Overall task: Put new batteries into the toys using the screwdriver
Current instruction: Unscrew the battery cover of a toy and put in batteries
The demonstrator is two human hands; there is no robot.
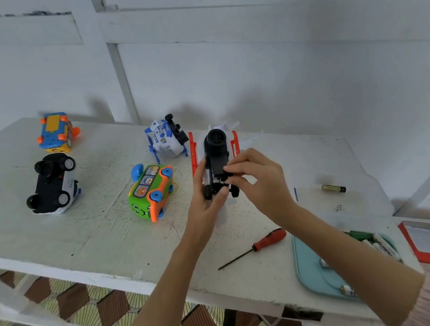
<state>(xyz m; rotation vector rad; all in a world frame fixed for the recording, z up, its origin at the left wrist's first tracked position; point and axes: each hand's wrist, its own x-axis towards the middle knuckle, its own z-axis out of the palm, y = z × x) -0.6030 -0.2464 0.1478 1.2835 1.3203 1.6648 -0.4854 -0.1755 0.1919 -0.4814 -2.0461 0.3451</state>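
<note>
**Both hands on the upturned white-and-red toy, screwdriver lying on the tabletop**

The white-and-red toy (214,157) is held belly-up above the middle of the tabletop (102,232), its black underside and wheels facing the camera. The left hand (207,199) has its grip clamped on the toy's near end from the left, thumb pressed by the wheels. The right hand (259,178) reaches in from the right with its fingertips pinched together at the black underside; what they pinch is too small to tell.

The red-handled screwdriver (255,246) lies free near the front edge, just beside the right forearm, tip pointing toward that edge. A teal tray (308,265) at the front right corner holds several batteries (383,247). One loose dark battery (334,188) lies near the right edge.

Four other toys rest on the tabletop: a green-and-orange bus (149,193) on its side left of the hands, a white-and-blue toy (165,139) behind it, a black-and-white car (52,184) upside down near the left edge, and a blue-and-orange toy (55,132) at the back left corner.
</note>
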